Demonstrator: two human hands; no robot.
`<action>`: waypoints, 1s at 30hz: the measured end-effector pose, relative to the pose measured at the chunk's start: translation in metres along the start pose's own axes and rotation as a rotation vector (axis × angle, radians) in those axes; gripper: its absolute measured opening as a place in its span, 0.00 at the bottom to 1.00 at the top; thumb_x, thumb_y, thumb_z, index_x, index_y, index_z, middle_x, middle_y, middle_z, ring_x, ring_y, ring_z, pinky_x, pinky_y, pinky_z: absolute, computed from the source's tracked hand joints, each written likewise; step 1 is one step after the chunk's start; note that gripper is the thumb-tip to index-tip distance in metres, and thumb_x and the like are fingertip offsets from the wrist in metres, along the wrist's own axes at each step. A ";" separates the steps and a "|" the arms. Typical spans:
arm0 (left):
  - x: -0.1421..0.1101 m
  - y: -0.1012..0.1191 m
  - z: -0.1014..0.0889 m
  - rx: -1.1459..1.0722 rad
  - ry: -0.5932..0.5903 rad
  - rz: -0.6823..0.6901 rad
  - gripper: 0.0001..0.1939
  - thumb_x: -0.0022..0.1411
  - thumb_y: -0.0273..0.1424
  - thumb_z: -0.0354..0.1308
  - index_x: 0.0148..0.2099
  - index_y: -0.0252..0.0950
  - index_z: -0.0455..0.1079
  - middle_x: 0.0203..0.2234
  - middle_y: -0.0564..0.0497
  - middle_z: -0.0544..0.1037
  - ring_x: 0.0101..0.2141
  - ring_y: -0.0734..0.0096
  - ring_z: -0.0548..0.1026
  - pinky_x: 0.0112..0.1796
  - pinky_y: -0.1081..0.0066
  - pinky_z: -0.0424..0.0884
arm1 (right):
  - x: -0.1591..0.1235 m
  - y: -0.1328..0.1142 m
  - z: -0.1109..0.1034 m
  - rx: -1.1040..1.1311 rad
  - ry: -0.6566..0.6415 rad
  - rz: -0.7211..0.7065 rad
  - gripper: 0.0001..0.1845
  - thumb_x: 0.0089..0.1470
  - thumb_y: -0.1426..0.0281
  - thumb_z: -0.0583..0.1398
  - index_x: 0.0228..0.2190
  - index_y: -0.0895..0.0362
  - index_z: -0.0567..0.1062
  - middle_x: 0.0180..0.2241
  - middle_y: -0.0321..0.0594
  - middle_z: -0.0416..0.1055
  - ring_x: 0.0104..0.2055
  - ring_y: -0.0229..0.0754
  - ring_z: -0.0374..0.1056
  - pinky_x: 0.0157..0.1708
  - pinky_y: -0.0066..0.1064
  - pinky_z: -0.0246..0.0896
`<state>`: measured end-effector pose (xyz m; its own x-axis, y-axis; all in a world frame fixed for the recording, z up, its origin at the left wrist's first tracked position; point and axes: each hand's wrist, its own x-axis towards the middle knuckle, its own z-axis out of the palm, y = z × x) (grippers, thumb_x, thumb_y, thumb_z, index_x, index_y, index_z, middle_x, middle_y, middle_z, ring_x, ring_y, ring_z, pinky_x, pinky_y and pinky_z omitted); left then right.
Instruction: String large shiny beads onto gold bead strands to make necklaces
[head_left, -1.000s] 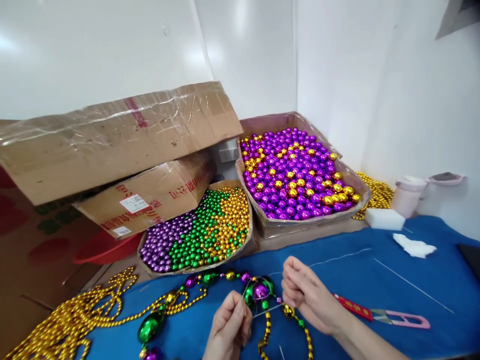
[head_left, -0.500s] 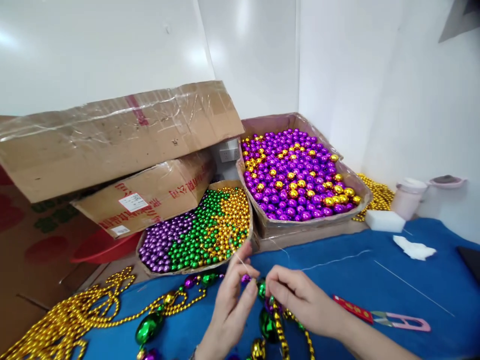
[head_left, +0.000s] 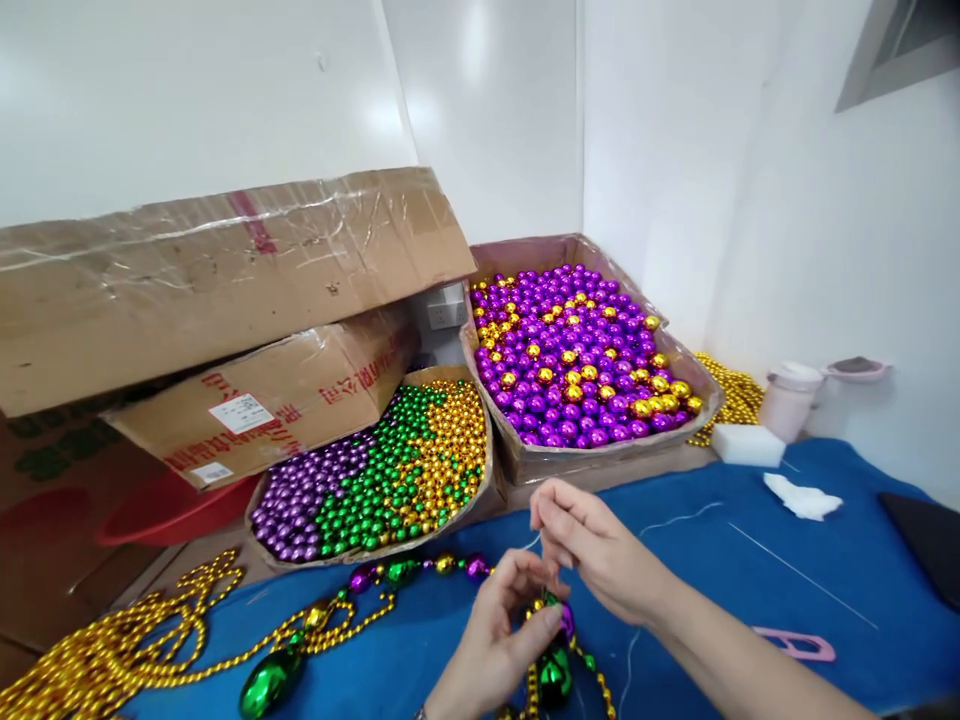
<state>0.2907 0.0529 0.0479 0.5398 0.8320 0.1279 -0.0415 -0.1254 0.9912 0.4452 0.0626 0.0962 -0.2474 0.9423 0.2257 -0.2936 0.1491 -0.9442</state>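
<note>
My left hand (head_left: 506, 625) is closed at the end of a bead garland, thumb and fingers pinching beside a purple bead (head_left: 566, 622). Below it hang a large green bead (head_left: 555, 675) and strings of small gold beads. Just above, my right hand (head_left: 592, 550) is closed in a pinch, with a fine white thread (head_left: 534, 543) at its fingertips. The garland runs on leftward over the blue cloth (head_left: 420, 640), through a green bead (head_left: 401, 572) to a big green oval bead (head_left: 271, 682). My fingers partly hide where thread and beads meet.
Behind stand a box of purple and gold balls (head_left: 570, 360) and a box of small purple, green and gold beads (head_left: 397, 480). Gold bead strings (head_left: 97, 650) pile at left. At right lie a long needle (head_left: 802, 575), pink-handled snips (head_left: 799, 645) and a white foam block (head_left: 746, 445).
My right hand has risen above the left, pulling up from the beads. The left hand has moved right and lower, onto the garland. The view has shifted slightly; my right forearm now covers the red packet.
</note>
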 end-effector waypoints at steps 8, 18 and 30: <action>-0.005 0.016 -0.008 0.129 0.014 0.082 0.12 0.63 0.32 0.55 0.49 0.40 0.67 0.44 0.45 0.70 0.48 0.58 0.69 0.51 0.61 0.61 | 0.026 -0.013 -0.023 0.155 0.051 -0.051 0.12 0.61 0.62 0.55 0.29 0.56 0.66 0.18 0.24 0.48 0.19 0.29 0.42 0.22 0.23 0.49; 0.012 0.020 -0.001 -0.064 0.081 0.052 0.06 0.61 0.31 0.58 0.41 0.41 0.64 0.44 0.45 0.76 0.47 0.61 0.71 0.44 0.66 0.64 | 0.044 -0.047 -0.008 0.182 -0.176 -0.061 0.12 0.59 0.61 0.57 0.29 0.56 0.67 0.19 0.24 0.50 0.19 0.28 0.45 0.21 0.23 0.48; 0.002 0.011 0.005 0.004 0.260 0.020 0.10 0.55 0.36 0.63 0.39 0.38 0.77 0.35 0.45 0.80 0.37 0.61 0.76 0.38 0.71 0.70 | 0.060 -0.013 -0.042 -0.312 -0.029 -0.089 0.14 0.61 0.58 0.50 0.32 0.54 0.66 0.21 0.27 0.56 0.23 0.32 0.55 0.28 0.28 0.57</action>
<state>0.2954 0.0505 0.0594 0.3043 0.9404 0.1517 -0.0464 -0.1444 0.9884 0.4727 0.1297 0.1117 -0.2612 0.9130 0.3134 -0.0193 0.3196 -0.9473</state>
